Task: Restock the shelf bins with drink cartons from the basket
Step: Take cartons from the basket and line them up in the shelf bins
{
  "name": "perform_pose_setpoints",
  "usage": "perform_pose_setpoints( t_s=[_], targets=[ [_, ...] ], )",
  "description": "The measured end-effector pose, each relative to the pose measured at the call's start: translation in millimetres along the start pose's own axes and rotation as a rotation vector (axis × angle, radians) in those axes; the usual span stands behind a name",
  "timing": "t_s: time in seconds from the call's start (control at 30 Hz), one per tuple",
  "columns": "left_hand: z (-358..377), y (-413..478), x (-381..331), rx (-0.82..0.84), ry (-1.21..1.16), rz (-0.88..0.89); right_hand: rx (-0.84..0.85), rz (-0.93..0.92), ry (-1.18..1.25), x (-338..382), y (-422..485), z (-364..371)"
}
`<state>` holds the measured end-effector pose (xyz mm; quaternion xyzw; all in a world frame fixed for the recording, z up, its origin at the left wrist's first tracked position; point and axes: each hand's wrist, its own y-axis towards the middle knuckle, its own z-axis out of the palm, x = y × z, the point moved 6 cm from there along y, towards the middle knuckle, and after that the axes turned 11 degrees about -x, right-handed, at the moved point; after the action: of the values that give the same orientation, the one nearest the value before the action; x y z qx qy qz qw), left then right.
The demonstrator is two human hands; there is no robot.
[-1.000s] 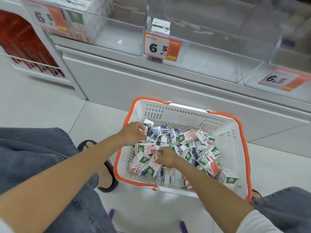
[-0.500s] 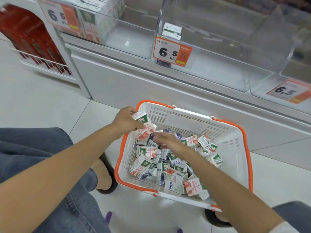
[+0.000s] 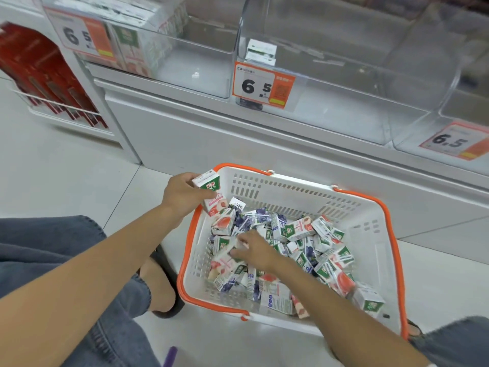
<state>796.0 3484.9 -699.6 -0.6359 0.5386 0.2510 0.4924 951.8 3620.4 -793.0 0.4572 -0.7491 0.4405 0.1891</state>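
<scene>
**Restock, basket stage: both hands on cartons**

Observed from beside the shelf. The person crouched on the tiled floor, knees in blue jeans, with the orange-rimmed white basket on the floor between them and the shelf base.

Left hand: fingers closed around a peach carton, held upright over the far-left corner of the basket, above the rim and clear of the heap.

Right hand: down inside the basket on its left side, fingers curled onto a second carton that lay tilted on the heap. Whether it was lifted off the pile, cannot tell.

Loose cartons, peach and blueberry prints mixed, lay jumbled in the basket.

Shelf above: three clear bins.
- Left bin: stacked cartons at its left end.
- Middle bin: a few cartons just behind the orange price tag, marked 6.5.
- Right bin: only partly in sight.

Red packs stood on a rack at far left.
</scene>
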Motion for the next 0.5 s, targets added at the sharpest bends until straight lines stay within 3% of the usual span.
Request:
perform_pose_setpoints(
  t_s=[0.1, 0.2, 0.37, 0.5],
  targets=[
    [9, -9, -11, 0.123, -0.188, -0.089, -0.143, -0.130, -0.064, 33, -3, -69],
    [17, -20, -28, 0.293, -0.330, -0.188, -0.258, -0.218, 0.040, 85, -16, -144],
    [11, -31, -80, 0.416, -0.286, -0.129, -0.346, -0.378, -0.010, 180, -42, -211],
    [-2, -51, -124, 0.664, -0.289, 0.005, -0.299, -0.466, 0.005, 229, -58, -226]
  ],
)
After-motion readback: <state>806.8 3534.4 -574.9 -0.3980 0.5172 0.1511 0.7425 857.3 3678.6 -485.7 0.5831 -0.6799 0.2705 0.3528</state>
